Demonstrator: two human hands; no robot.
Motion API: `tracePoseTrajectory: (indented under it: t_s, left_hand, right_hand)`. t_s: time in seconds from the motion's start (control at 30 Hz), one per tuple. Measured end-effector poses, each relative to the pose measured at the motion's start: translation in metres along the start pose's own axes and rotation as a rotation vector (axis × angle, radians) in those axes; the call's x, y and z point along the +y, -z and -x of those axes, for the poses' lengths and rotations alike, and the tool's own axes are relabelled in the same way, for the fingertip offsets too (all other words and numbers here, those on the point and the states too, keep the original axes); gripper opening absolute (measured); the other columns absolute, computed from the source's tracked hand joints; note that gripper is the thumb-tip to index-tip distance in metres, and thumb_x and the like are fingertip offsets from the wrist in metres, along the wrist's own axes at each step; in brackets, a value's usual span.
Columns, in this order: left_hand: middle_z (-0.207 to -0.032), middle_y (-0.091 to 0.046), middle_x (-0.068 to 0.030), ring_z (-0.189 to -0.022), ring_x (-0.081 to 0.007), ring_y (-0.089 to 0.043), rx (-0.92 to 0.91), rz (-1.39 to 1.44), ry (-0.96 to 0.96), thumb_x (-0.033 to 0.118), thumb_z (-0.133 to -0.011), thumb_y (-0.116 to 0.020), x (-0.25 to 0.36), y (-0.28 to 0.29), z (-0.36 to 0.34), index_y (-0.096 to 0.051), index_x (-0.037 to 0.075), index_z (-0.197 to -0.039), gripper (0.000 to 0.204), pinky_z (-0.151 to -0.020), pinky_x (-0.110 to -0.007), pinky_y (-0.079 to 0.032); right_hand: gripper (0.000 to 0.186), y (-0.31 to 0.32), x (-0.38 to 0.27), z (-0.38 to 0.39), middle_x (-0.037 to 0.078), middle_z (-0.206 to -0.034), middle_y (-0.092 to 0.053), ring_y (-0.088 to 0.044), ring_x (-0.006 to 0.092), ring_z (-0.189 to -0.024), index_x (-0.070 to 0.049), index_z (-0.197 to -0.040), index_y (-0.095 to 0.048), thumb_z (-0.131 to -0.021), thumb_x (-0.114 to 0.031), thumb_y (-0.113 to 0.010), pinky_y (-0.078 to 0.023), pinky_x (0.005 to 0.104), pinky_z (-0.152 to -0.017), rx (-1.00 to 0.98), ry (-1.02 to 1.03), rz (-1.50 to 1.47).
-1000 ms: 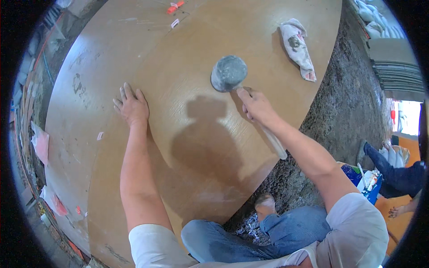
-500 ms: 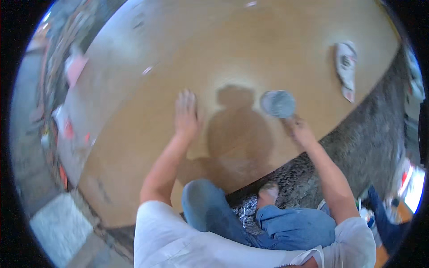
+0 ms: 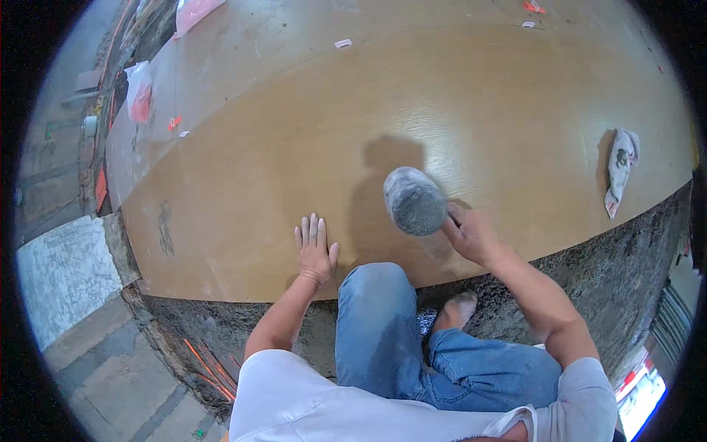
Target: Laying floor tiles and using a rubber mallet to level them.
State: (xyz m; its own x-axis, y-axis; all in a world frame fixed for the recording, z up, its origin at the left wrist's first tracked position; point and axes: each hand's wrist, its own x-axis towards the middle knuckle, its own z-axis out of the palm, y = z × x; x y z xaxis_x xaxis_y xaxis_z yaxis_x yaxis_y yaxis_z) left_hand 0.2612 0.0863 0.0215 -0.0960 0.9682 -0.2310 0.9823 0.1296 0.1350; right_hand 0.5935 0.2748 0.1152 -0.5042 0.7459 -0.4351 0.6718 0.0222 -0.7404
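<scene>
A large tan slab with a slight sheen (image 3: 258, 147) lies before me. My left hand (image 3: 315, 250) rests on its near part, palm down with the fingers spread. Closed around a short handle, my right hand (image 3: 471, 237) holds a mallet (image 3: 416, 202) over the slab. The mallet's thick, rounded head is grey and dusty, with a dark round face turned partly toward me. Most of its handle is hidden by the head and my fingers. My shadow falls on the slab beside the mallet.
Rough dark mortar (image 3: 582, 272) borders the slab's near edge. A crumpled white cloth (image 3: 622, 169) lies at the right. On the left are a plastic bag with pinkish-red contents (image 3: 138, 92), small orange clips (image 3: 174, 122), a whitish tile (image 3: 70, 254) and orange rods (image 3: 212, 372).
The view has turned, so the slab's near edge lies flatter across it. The mallet appears larger, with its dark face showing. My left hand still lies flat on the slab.
</scene>
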Motion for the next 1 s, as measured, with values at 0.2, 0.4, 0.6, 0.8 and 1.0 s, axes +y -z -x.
tracePoseTrajectory:
  t_s: [0.2, 0.4, 0.6, 0.8, 1.0]
  left_hand:
    - [-0.153, -0.022, -0.0192, -0.143, -0.0380, -0.014, 0.016, -0.011, -0.003, 0.036, -0.086, -0.054, -0.002, -0.003, -0.001, -0.030, -0.001, -0.143, 0.072, -0.116, -0.052, -0.006]
    - [-0.153, -0.022, -0.0187, -0.143, -0.0372, -0.014, 0.005, 0.010, 0.008, 0.037, -0.085, -0.056, 0.001, -0.001, -0.005, -0.031, 0.000, -0.143, 0.073, -0.116, -0.051, -0.006]
    - [-0.153, -0.024, -0.0152, -0.143, -0.0348, -0.016, 0.018, 0.005, -0.004, 0.041, -0.086, -0.055, -0.010, -0.013, -0.002, -0.033, 0.004, -0.144, 0.072, -0.116, -0.052, -0.008]
    - [-0.152, -0.027, -0.0159, -0.142, -0.0349, -0.019, 0.071, 0.028, -0.087, 0.040, -0.088, -0.052, -0.019, -0.012, -0.018, -0.032, 0.005, -0.144, 0.069, -0.116, -0.051, -0.011]
    - [-0.154, -0.019, -0.0210, -0.144, -0.0351, -0.013, 0.194, 0.068, 0.461, 0.039, -0.090, -0.046, -0.090, 0.025, -0.076, -0.026, -0.002, -0.145, 0.071, -0.117, -0.047, -0.007]
  right_hand:
    - [0.041, 0.012, 0.006, -0.017, 0.027, -0.103, -0.062, -0.059, 0.0446, -0.095, -0.003, -0.117, -0.060, -0.095, -0.036, -0.048, -0.047, 0.0480, -0.083, 0.031, 0.013, 0.059]
    - [0.041, 0.012, 0.027, -0.022, 0.026, -0.100, -0.063, -0.059, 0.0440, -0.094, -0.003, -0.116, -0.060, -0.096, -0.036, -0.045, -0.047, 0.0479, -0.083, 0.016, 0.036, 0.040]
    - [0.037, -0.008, -0.008, -0.061, 0.027, -0.096, -0.062, -0.058, 0.0445, -0.091, -0.002, -0.101, -0.060, -0.096, -0.034, -0.043, -0.046, 0.0491, -0.079, -0.061, 0.064, 0.110]
    - [0.036, -0.021, 0.003, -0.092, 0.026, -0.090, -0.061, -0.057, 0.0459, -0.084, -0.001, -0.096, -0.058, -0.096, -0.033, -0.042, -0.046, 0.0515, -0.074, -0.064, 0.174, 0.182]
    - [0.032, -0.017, -0.011, -0.085, 0.024, -0.085, -0.062, -0.059, 0.0449, -0.077, -0.001, -0.097, -0.058, -0.091, -0.032, -0.053, -0.047, 0.0486, -0.068, -0.089, 0.044, 0.243]
